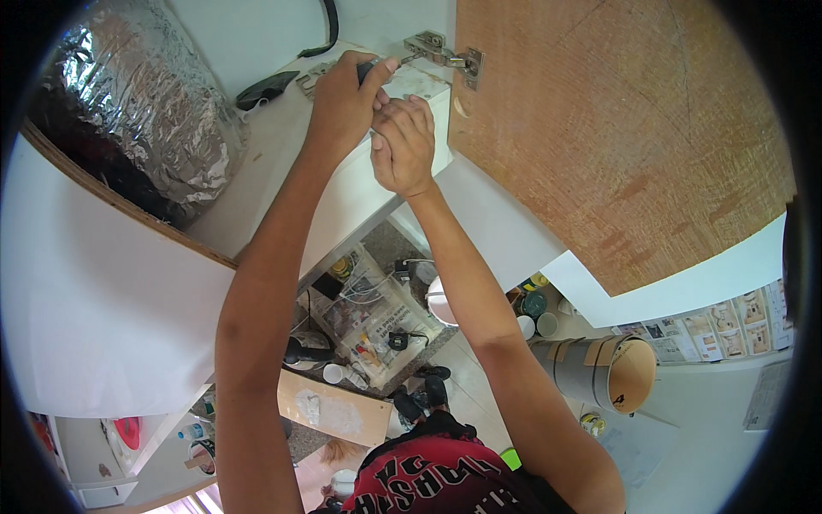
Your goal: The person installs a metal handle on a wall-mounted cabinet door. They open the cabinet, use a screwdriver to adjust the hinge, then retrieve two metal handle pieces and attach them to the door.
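Note:
My left hand (347, 98) grips a screwdriver (366, 70) with a dark handle, its metal shaft angled up to the right toward a metal hinge (437, 50). The hinge is fixed to a plywood cabinet door (608, 128). Just below, my right hand (404, 141) is curled against the fingers of my left; whatever it may hold is hidden. Both hands are above a white cabinet shelf (257, 197), where a dark oblong object (265, 90) and a metal piece (308, 81) lie behind my left hand.
A foil-covered duct (154, 103) fills the cabinet's left side. Below are a paper-covered counter (377, 317) with cables, cups and tools, a board (360, 415), and cans. A rolled sheet (582, 368) lies at the right. My shoes show on the tiled floor (467, 385).

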A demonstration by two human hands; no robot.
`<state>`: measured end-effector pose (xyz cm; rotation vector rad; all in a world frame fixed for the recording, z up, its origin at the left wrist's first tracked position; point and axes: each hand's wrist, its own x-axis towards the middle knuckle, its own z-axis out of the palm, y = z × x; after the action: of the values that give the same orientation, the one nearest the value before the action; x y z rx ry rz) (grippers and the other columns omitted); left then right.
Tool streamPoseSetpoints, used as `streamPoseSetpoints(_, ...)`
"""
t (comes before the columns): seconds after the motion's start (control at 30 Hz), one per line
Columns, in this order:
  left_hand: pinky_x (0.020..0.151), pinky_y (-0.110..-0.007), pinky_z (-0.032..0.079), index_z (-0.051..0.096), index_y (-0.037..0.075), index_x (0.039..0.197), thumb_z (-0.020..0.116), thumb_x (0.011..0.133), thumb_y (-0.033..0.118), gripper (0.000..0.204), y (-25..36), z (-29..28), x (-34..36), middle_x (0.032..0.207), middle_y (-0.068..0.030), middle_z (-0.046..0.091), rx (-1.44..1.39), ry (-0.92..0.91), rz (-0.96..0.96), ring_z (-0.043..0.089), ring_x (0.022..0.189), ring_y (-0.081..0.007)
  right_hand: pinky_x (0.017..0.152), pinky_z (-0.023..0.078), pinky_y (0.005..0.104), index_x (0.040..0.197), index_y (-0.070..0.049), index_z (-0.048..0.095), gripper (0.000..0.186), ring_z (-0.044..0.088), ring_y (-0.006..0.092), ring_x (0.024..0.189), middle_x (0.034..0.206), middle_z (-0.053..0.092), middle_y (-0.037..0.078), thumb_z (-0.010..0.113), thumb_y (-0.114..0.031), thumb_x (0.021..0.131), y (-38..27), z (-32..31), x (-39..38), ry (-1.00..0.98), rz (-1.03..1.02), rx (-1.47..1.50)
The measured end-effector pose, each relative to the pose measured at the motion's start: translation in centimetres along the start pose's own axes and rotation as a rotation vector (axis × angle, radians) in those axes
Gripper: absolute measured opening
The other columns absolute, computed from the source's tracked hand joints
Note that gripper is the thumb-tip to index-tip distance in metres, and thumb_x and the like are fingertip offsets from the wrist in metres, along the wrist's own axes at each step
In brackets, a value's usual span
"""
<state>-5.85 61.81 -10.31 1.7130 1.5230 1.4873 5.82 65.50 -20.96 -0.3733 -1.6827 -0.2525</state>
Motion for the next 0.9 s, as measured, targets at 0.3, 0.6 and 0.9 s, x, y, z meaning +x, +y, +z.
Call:
streamPoseSetpoints(0.3,0.065,-0.03,0.051,0.065,0.0,0.117,0.063,0.107,0.046,0.047,-0.1,0.0,0.2,0.084,-0.0068,0.071,0.051,0.029,0.045,0.061,0.068,-0.0119,0.111,0.04,0.0525,0.107,-0.006,0.073,0.024,0.063,0.0307,0.11,0.112,0.067,0.01,0.06,-0.02,0.093,-0.1,0.3,0.1,0.011,-0.002,-0.002)
streamPoseSetpoints(0.6,0.066,-0.028,0.054,0.06,0.002,0.122,0.058,0.109,0.049,0.049,0.0,0.1,0.6,0.09,-0.0076,0.071,-0.056,0.017,0.029,0.066,0.074,-0.0119,0.111,0.04,0.0534,0.107,-0.007,0.073,0.023,0.063,0.0312,0.111,0.111,0.067,0.01,0.061,-0.019,0.091,0.1,0.2,0.5,-0.008,0.007,0.012)
streamPoseSetpoints(0.9,0.059,-0.031,0.054,0.062,-0.004,0.114,0.055,0.111,0.046,0.05,0.9,0.7,0.6,0.081,-0.0126,0.071,-0.079,0.009,-0.01,0.072,0.067,-0.0179,0.111,0.04,0.0549,0.103,-0.006,0.073,0.022,0.063,0.0318,0.112,0.11,0.067,0.011,0.06,-0.017,0.089,0.1,-1.0,0.4,-0.01,0.002,0.01)
